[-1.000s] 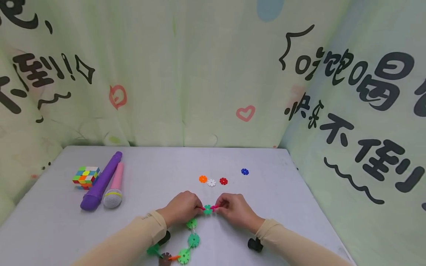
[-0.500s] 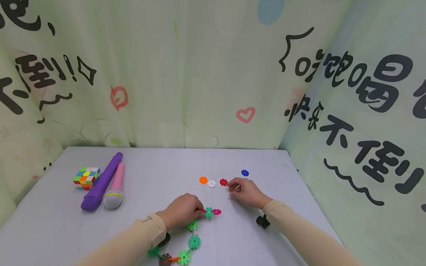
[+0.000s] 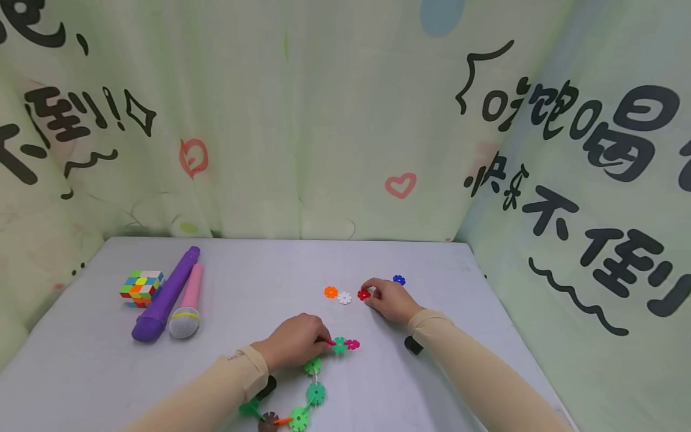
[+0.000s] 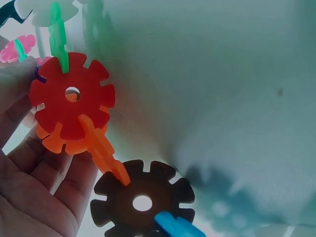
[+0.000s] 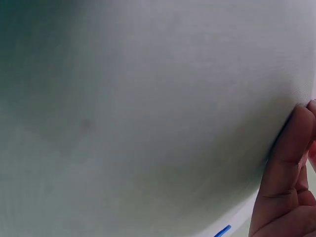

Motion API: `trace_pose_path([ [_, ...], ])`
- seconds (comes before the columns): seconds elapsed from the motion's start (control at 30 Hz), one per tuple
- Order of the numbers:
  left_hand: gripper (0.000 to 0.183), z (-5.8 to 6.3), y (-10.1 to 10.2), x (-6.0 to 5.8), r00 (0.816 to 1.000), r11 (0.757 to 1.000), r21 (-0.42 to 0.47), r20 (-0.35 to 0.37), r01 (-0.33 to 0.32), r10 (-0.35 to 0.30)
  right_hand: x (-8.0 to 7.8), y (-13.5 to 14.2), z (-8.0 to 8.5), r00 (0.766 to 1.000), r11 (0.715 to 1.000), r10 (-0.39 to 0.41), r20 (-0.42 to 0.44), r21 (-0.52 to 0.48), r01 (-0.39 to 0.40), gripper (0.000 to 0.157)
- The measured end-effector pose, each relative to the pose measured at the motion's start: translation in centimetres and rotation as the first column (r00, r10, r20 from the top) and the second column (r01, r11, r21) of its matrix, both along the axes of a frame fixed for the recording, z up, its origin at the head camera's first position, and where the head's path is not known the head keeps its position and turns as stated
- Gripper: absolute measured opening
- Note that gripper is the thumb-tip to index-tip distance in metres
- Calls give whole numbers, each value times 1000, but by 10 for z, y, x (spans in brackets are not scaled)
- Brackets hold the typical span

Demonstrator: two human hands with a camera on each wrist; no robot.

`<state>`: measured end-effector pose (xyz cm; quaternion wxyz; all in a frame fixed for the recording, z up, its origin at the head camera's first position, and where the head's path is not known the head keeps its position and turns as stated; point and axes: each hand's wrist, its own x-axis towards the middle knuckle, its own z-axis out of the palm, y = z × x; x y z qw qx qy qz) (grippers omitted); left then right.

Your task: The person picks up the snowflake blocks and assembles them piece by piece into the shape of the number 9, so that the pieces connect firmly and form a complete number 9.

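My left hand [image 3: 296,342] pinches the end of a chain of slotted snowflake discs. At that end, a green snowflake disc [image 3: 339,345] joins a pink snowflake disc [image 3: 353,344] on the right. Further green discs [image 3: 315,393] and a brown disc [image 3: 268,422] curve toward the front. In the left wrist view, a red disc [image 4: 94,89] and the brown disc [image 4: 123,200], linked by an orange one, hang beside the palm. My right hand [image 3: 393,300] pinches a loose red snowflake disc [image 3: 364,294] on the table, thumb and forefinger at its edge; the right wrist view mostly hides it.
An orange disc [image 3: 331,292] and a white disc [image 3: 344,298] lie left of the right hand; a blue disc [image 3: 399,279] lies just behind it. A puzzle cube [image 3: 142,288], a purple microphone [image 3: 164,297] and a pink microphone [image 3: 186,306] occupy the table's left side.
My right hand has let go of the pink disc at the chain's end and moved back to the loose red disc, which it now takes hold of. The left hand has stayed nearly in place.
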<state>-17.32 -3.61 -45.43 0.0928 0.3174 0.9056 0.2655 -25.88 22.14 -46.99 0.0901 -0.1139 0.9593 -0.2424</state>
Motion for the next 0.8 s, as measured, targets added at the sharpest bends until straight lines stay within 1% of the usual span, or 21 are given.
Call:
trace_pose_path([
  [0.1, 7, 0, 0, 0, 1000, 1000, 4, -6, 4, -4, -2, -1, -1, 999, 1000, -23, 23, -7, 24, 26],
  [0.23, 7, 0, 0, 0, 1000, 1000, 10, -2, 1, -1, -4, -1, -1, 994, 996, -78, 74, -30, 81, 26],
  [0.37, 6, 1, 0, 1, 1000, 1000, 14, -8, 3, -3, -5, -1, -2, 989, 990, -117, 93, -64, 123, 28],
  [0.43, 7, 0, 1, 1, 1000, 1000, 12, -13, 4, -4, -4, -1, -2, 988, 987, -125, 88, -85, 133, 28],
  [0.53, 7, 0, 0, 1, 1000, 1000, 8, -18, 3, -3, -3, 2, -3, 988, 979, -125, 94, -148, 139, 24],
  [0.63, 7, 0, 0, 1, 1000, 1000, 4, -12, 3, -3, 0, 4, -3, 988, 965, -113, 106, -226, 134, 19],
  [0.8, 8, 0, 0, 2, 1000, 1000, 1, -4, 3, -3, 14, 9, 3, 988, 936, -65, 139, -335, 108, 13],
])
